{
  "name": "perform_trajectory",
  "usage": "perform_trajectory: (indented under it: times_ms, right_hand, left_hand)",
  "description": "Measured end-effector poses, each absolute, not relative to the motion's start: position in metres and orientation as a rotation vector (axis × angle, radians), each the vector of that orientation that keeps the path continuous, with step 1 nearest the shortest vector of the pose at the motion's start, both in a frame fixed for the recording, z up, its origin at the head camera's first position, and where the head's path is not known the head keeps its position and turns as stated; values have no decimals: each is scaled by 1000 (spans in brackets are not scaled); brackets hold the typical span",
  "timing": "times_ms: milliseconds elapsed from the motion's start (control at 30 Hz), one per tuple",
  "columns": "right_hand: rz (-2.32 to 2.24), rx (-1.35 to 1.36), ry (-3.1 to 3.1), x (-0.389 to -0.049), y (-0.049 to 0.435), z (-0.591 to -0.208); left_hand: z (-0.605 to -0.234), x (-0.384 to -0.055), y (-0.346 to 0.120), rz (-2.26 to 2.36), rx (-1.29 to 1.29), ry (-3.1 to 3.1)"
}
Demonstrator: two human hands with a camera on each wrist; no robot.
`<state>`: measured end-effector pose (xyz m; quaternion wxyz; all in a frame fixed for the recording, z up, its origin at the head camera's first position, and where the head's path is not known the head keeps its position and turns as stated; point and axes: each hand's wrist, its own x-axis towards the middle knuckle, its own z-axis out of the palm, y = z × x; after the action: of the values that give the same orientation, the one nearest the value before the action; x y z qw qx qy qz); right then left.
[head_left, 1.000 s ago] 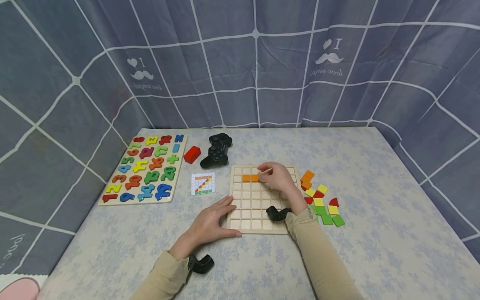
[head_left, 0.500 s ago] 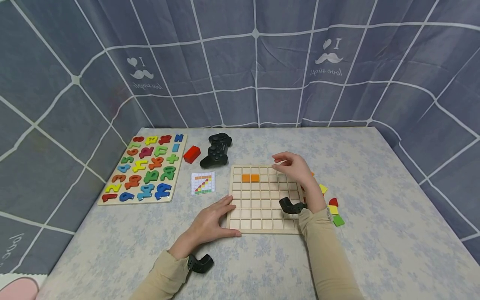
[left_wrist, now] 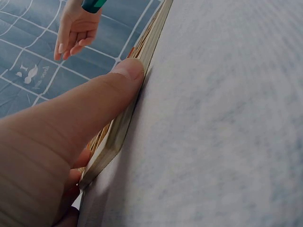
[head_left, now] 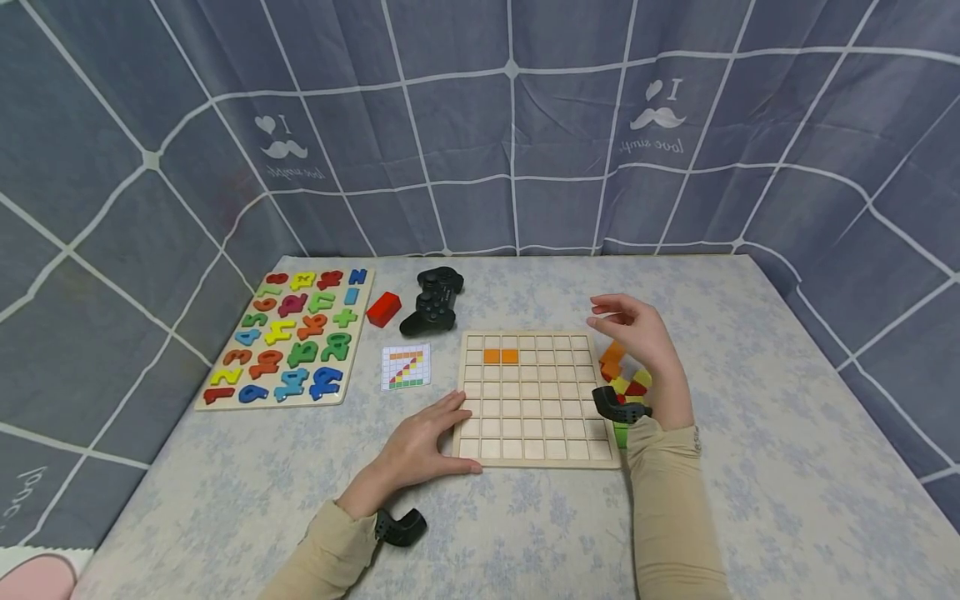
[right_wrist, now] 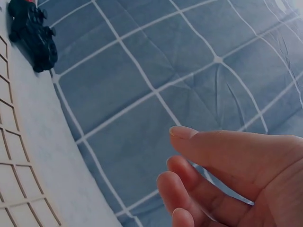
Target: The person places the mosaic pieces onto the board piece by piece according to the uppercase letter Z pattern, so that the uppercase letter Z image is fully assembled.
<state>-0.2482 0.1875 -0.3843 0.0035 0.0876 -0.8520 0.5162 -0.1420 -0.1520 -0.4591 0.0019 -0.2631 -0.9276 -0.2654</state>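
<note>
My left hand [head_left: 426, 443] rests at the near left corner of a wooden grid board [head_left: 525, 460]. Its thumb lies straight along the front edge, and its fingertips touch the left rim. In the left wrist view, the thumb [left_wrist: 113, 87] presses the board's side. Two orange square tiles [head_left: 501, 357] sit side by side in the second row. Beyond the board's far right corner, my right hand [head_left: 637, 333] hovers with loosely bent fingers and nothing between them. Below it, a heap of orange, yellow, red and green tiles [head_left: 619, 383] is partly hidden by the hand and wrist.
A card [head_left: 406, 367] with a coloured grid pattern lies left of the board. Behind it are a red block [head_left: 384, 309] and a black game controller [head_left: 433, 300]. At the far left lies a number puzzle board [head_left: 283, 340]. A grid-patterned curtain [head_left: 465, 125] hangs behind the table.
My right hand has moved right from the orange tiles on the board to above the tile heap, leaving both tiles in their cells. My left hand has stayed in place.
</note>
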Motion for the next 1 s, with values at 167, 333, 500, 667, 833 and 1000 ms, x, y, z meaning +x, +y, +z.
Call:
perform_trajectory:
  times_ms: [167, 333, 500, 667, 833, 1000]
  right_hand:
    - [1651, 220, -2640, -247, 200, -386]
    - [1671, 166, -2619, -247, 210, -392]
    - [1678, 101, -2627, -247, 219, -400]
    - [1705, 22, -2644, -252, 224, -413]
    - [1682, 33, -2692, -255, 229, -424]
    - [1704, 20, -2718, -256, 230, -431]
  left_hand:
    - [-459, -142, -152, -828, -830, -2906]
    - [-459, -143, -152, -823, -830, -2907]
    - [-459, -143, -152, -832, -829, -2906]
    - [-458, -143, -152, -831, -827, -2912]
    - [-457, -142, -152, -828, -826, -2916]
    - [-457, -142, -151, -827, -825, -2915]
